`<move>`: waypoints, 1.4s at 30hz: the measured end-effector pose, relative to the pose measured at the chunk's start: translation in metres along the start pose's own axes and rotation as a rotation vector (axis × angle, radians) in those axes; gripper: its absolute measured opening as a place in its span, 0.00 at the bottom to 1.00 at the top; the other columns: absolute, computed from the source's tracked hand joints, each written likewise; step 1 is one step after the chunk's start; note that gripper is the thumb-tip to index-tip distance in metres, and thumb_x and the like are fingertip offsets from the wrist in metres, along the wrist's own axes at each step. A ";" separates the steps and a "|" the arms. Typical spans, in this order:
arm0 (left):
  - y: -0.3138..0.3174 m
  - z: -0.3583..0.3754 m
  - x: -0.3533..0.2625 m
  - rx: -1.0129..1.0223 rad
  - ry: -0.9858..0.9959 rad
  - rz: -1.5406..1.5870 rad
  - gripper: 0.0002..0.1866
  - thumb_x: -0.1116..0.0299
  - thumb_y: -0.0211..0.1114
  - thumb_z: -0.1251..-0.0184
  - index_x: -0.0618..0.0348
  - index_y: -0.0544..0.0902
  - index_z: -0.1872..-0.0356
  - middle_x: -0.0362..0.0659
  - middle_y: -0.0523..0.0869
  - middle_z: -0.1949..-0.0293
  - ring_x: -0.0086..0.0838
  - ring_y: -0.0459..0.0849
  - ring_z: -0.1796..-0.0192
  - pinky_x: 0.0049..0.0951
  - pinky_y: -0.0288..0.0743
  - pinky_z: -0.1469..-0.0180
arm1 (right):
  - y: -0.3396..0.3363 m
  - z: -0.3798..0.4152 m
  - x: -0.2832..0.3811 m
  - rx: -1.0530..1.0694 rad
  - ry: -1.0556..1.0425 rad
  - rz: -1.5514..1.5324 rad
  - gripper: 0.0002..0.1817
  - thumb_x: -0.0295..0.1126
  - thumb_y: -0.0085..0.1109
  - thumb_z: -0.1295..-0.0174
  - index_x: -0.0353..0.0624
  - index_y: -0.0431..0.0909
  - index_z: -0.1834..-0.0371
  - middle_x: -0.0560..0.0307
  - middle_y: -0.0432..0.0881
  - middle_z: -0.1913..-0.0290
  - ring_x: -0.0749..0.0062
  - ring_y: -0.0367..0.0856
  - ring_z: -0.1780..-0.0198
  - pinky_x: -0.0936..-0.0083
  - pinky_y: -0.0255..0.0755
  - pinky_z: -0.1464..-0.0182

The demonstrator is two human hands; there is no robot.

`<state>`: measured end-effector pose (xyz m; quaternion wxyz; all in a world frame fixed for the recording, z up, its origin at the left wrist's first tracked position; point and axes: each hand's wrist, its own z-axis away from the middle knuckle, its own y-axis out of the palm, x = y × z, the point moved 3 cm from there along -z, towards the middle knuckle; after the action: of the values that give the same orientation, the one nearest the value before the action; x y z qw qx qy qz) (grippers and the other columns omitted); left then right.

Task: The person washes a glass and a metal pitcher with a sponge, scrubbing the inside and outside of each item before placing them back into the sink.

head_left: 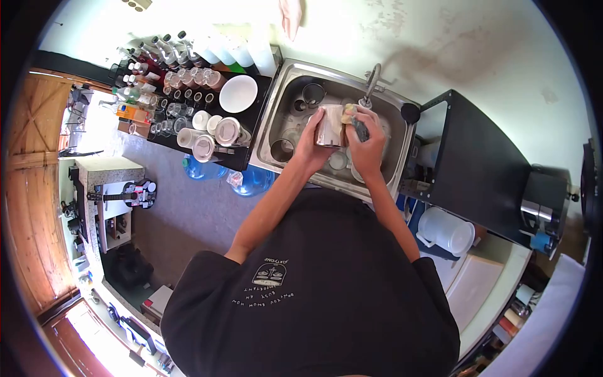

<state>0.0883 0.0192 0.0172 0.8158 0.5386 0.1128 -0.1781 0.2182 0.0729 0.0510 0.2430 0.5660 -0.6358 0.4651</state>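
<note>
My left hand (308, 144) is wrapped round a shiny metal canister-like container (330, 129), held tilted over the steel sink (267, 125). In my right hand (369, 141) is a sponge (350, 114), yellowish with a dark part, pressed at the container's right side. Below them in the basin lie a dark metal cup (313, 94) at the back left, another metal cup (282, 149) at the front left, and a clear glass-like piece (338, 161). The faucet (375, 78) rises behind my right hand. My fingers hide part of the container.
Left of the sink, a black rack (242, 160) bears bottles, jars, cups and a white bowl (239, 94). A black cabinet (483, 151) stands on the right, a white jug (446, 231) below it. Another person's hand (291, 19) shows at the top. Blue water bottles (254, 181) stand on the floor.
</note>
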 end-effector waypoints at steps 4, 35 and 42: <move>-0.014 -0.013 0.022 0.153 -0.027 0.038 0.23 0.45 0.56 0.16 0.48 0.82 0.36 0.40 0.87 0.42 0.32 0.87 0.41 0.44 0.83 0.37 | -0.028 0.015 0.026 0.139 -0.289 0.112 0.20 0.24 0.73 0.52 0.46 0.90 0.52 0.52 0.88 0.43 0.50 0.85 0.43 0.58 0.78 0.39; -0.005 0.022 0.013 0.032 -0.009 -0.097 0.28 0.40 0.57 0.17 0.50 0.78 0.32 0.44 0.86 0.39 0.37 0.87 0.38 0.48 0.82 0.35 | -0.015 0.019 0.028 0.105 -0.209 0.081 0.16 0.29 0.78 0.46 0.49 0.93 0.52 0.54 0.88 0.43 0.54 0.85 0.44 0.60 0.79 0.41; -0.014 0.029 -0.017 0.073 0.061 -0.110 0.26 0.45 0.55 0.15 0.53 0.78 0.32 0.45 0.86 0.39 0.37 0.85 0.36 0.48 0.78 0.31 | 0.015 0.013 0.037 0.037 -0.115 0.089 0.16 0.28 0.78 0.47 0.50 0.92 0.53 0.55 0.89 0.47 0.53 0.85 0.47 0.58 0.79 0.44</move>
<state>0.0664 -0.0091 0.0232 0.7808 0.5659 0.1607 -0.2103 0.1977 0.0421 0.0706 0.1744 0.5673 -0.6647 0.4538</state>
